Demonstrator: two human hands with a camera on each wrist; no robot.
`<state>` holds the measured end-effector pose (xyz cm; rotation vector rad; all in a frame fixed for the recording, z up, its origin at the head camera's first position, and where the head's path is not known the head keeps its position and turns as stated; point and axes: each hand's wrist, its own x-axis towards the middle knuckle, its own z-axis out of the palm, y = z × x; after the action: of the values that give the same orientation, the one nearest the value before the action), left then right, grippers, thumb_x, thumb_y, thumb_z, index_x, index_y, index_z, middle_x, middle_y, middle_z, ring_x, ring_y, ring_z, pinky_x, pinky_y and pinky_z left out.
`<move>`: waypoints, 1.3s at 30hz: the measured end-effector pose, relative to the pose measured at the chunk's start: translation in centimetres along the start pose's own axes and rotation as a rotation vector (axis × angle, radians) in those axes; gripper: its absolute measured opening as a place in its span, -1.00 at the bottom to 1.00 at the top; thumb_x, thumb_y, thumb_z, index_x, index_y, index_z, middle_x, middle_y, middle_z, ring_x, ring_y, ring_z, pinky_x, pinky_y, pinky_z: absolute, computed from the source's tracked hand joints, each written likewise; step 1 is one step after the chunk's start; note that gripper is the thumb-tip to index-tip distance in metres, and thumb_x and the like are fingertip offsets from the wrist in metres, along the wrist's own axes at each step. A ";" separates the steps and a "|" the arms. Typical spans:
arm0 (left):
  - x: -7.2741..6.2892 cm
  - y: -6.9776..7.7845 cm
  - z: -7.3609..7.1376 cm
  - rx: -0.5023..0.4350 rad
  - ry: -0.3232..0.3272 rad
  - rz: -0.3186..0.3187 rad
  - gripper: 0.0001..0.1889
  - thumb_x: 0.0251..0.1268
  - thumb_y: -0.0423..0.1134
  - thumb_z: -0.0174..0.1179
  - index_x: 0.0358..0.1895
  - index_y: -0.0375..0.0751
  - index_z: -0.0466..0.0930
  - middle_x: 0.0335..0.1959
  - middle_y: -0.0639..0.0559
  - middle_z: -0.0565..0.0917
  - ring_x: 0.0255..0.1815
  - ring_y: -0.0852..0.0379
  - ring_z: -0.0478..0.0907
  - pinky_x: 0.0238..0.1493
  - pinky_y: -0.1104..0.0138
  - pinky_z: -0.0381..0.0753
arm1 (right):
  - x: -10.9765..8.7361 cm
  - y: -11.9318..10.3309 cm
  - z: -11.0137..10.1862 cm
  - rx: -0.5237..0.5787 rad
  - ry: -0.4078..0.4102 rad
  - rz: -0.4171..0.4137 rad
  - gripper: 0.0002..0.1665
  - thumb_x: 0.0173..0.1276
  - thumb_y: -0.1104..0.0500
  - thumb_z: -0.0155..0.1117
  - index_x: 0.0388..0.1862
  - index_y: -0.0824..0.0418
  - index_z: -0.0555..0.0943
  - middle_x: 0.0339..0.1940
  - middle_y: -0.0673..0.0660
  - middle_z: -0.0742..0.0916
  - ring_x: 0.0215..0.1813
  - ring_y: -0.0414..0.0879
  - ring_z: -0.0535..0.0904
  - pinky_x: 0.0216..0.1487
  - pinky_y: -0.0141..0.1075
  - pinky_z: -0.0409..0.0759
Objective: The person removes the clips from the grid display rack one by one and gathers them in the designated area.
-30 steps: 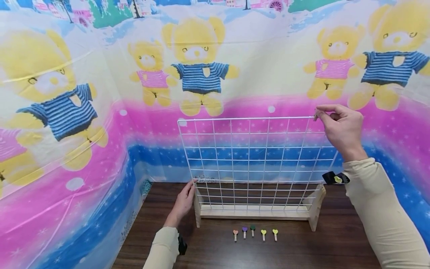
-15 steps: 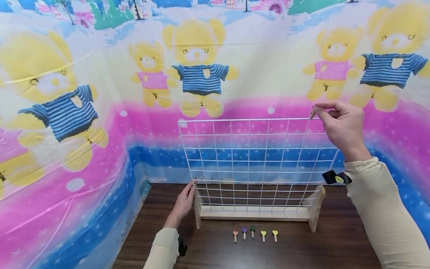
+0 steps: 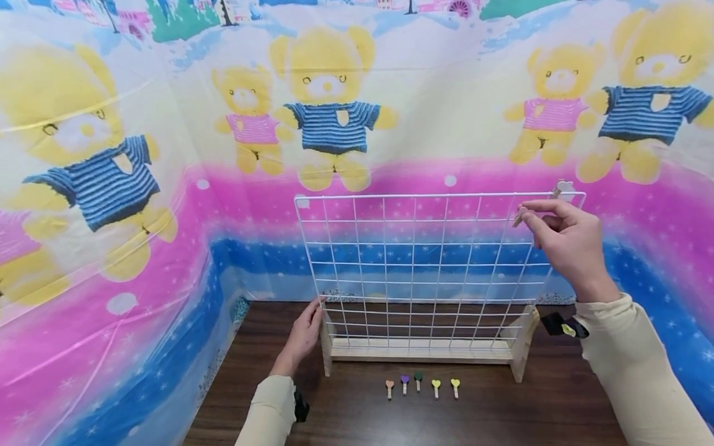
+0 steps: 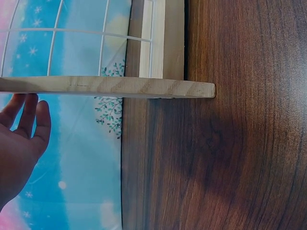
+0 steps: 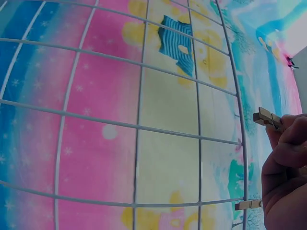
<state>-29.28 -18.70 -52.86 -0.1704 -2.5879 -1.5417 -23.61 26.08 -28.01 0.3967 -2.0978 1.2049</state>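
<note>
My right hand (image 3: pixel 571 248) pinches a small wooden clothespin (image 3: pixel 519 215) between thumb and forefinger, near the upper right of a white wire grid (image 3: pixel 413 244). In the right wrist view the clothespin (image 5: pixel 267 119) points toward the grid's top wire, apart from it. Another clothespin with a pale heart (image 3: pixel 562 188) is clipped on the top wire near the right corner. My left hand (image 3: pixel 304 334) is at the grid's left wooden support (image 3: pixel 327 350). The left wrist view shows its fairly straight fingertips touching the outer face of that support (image 4: pixel 120 86); the thumb is out of sight.
In front of the stand's wooden base (image 3: pixel 421 354), several heart clothespins lie in a row: orange (image 3: pixel 389 389), purple (image 3: pixel 404 384), green (image 3: pixel 418 381) and yellow (image 3: pixel 436 388). A bear-printed cloth (image 3: pixel 446 111) hangs behind the dark wooden table (image 3: pixel 357 421).
My right hand, holding the clothespin, has shifted slightly left, then dropped from the top wire to just below it in the head view. The clipped clothespin has come into sight. My left hand stays put.
</note>
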 end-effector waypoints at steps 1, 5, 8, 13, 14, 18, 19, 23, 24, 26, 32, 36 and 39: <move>0.0 0.0 0.0 0.002 0.001 0.000 -0.60 0.55 -0.10 -0.19 0.36 0.04 0.32 0.37 -0.17 0.30 0.33 -0.12 0.25 0.22 -0.08 0.26 | -0.3 0.2 0.0 -0.004 -0.007 0.008 -0.70 0.32 0.17 0.28 -0.01 0.25 0.66 -0.46 -0.13 0.71 -0.63 -0.15 0.45 -0.74 -0.36 0.28; 0.0 0.1 -0.1 0.008 0.009 0.008 -0.61 0.55 -0.11 -0.18 0.35 0.02 0.33 0.35 -0.19 0.32 0.31 -0.13 0.27 0.21 -0.08 0.27 | -1.3 0.8 0.1 -0.041 -0.025 0.028 -0.70 0.29 0.15 0.32 -0.02 0.22 0.67 -0.54 -0.08 0.69 -0.64 -0.16 0.43 -0.76 -0.32 0.23; -0.1 0.1 -0.1 0.009 0.012 0.014 -0.61 0.55 -0.12 -0.17 0.34 0.01 0.34 0.34 -0.19 0.33 0.30 -0.14 0.28 0.21 -0.08 0.28 | -2.2 1.2 0.2 -0.081 -0.035 0.039 -0.71 0.27 0.12 0.34 -0.04 0.16 0.68 -0.61 -0.04 0.66 -0.65 -0.15 0.41 -0.77 -0.31 0.21; -0.1 0.1 0.0 0.006 0.013 0.018 -0.61 0.55 -0.12 -0.18 0.34 0.01 0.35 0.34 -0.20 0.33 0.31 -0.15 0.27 0.21 -0.08 0.27 | -3.6 2.1 0.4 -0.141 -0.069 0.055 -0.72 0.25 0.07 0.36 -0.07 0.10 0.69 -0.67 0.00 0.63 -0.64 -0.15 0.43 -0.74 -0.32 0.23; -0.1 0.1 0.0 0.006 0.014 0.018 -0.61 0.55 -0.12 -0.18 0.34 0.01 0.35 0.34 -0.20 0.34 0.31 -0.15 0.27 0.21 -0.08 0.27 | -3.9 2.4 0.5 -0.151 -0.084 0.059 -0.72 0.26 0.06 0.36 -0.07 0.09 0.68 -0.68 0.00 0.62 -0.64 -0.15 0.43 -0.73 -0.32 0.25; 0.0 0.0 0.0 0.008 0.016 0.019 -0.61 0.55 -0.11 -0.17 0.34 0.00 0.34 0.34 -0.19 0.33 0.31 -0.15 0.27 0.21 -0.09 0.27 | -5.2 3.6 0.8 -0.190 -0.154 0.065 -0.70 0.28 0.05 0.33 -0.04 0.10 0.67 -0.70 -0.01 0.59 -0.65 -0.17 0.43 -0.73 -0.33 0.26; 0.0 0.0 0.0 0.007 0.016 0.018 -0.61 0.55 -0.11 -0.17 0.34 0.01 0.34 0.35 -0.18 0.33 0.32 -0.14 0.26 0.22 -0.08 0.26 | -5.5 4.0 1.0 -0.196 -0.170 0.065 -0.70 0.28 0.04 0.33 -0.04 0.10 0.67 -0.70 -0.01 0.58 -0.66 -0.16 0.43 -0.72 -0.34 0.27; 0.0 0.0 0.0 0.005 0.014 0.015 -0.61 0.55 -0.09 -0.18 0.35 0.03 0.34 0.36 -0.18 0.32 0.33 -0.15 0.25 0.23 -0.09 0.25 | -6.7 5.3 1.6 -0.220 -0.234 0.063 -0.71 0.31 0.02 0.29 -0.05 0.10 0.67 -0.74 -0.03 0.53 -0.67 -0.12 0.42 -0.70 -0.34 0.29; 0.0 0.0 0.0 0.003 0.011 0.011 -0.61 0.55 -0.09 -0.18 0.35 0.04 0.34 0.36 -0.17 0.32 0.33 -0.14 0.24 0.23 -0.09 0.25 | -7.0 5.6 1.8 -0.225 -0.247 0.064 -0.72 0.32 0.02 0.28 -0.05 0.10 0.67 -0.75 -0.04 0.52 -0.68 -0.12 0.41 -0.69 -0.34 0.29; 0.0 0.0 0.0 0.000 0.007 0.007 -0.60 0.55 -0.09 -0.18 0.35 0.04 0.33 0.37 -0.17 0.30 0.34 -0.15 0.24 0.23 -0.09 0.25 | -7.5 6.3 2.1 -0.234 -0.278 0.067 -0.71 0.33 0.01 0.26 -0.03 0.09 0.66 -0.76 -0.05 0.50 -0.69 -0.13 0.39 -0.68 -0.34 0.30; 0.0 0.0 0.0 0.001 0.004 0.014 -0.59 0.55 -0.07 -0.19 0.36 0.03 0.32 0.37 -0.17 0.30 0.35 -0.14 0.23 0.24 -0.09 0.24 | -9.3 8.8 3.3 -0.253 -0.345 0.058 -0.74 0.36 0.02 0.24 -0.05 0.08 0.64 -0.75 -0.03 0.48 -0.71 -0.20 0.32 -0.68 -0.33 0.32; 0.0 0.1 0.0 0.002 0.008 0.020 -0.60 0.55 -0.11 -0.18 0.35 0.01 0.33 0.36 -0.18 0.31 0.34 -0.13 0.24 0.24 -0.08 0.24 | -11.0 10.6 4.4 -0.256 -0.393 0.101 -0.75 0.36 0.00 0.23 -0.07 0.07 0.64 -0.71 -0.04 0.51 -0.70 -0.19 0.35 -0.69 -0.33 0.31; 0.0 0.1 0.0 -0.003 0.007 0.019 -0.61 0.55 -0.13 -0.17 0.35 0.01 0.33 0.37 -0.18 0.31 0.34 -0.13 0.23 0.23 -0.08 0.24 | -12.3 11.9 5.2 -0.239 -0.455 0.159 -0.72 0.37 -0.01 0.22 -0.06 0.12 0.64 -0.67 -0.04 0.54 -0.68 -0.19 0.37 -0.68 -0.33 0.32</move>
<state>-29.28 -18.70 -52.78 -0.1882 -2.5711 -1.5369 -23.47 27.11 -45.86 0.4293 -2.6751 0.9990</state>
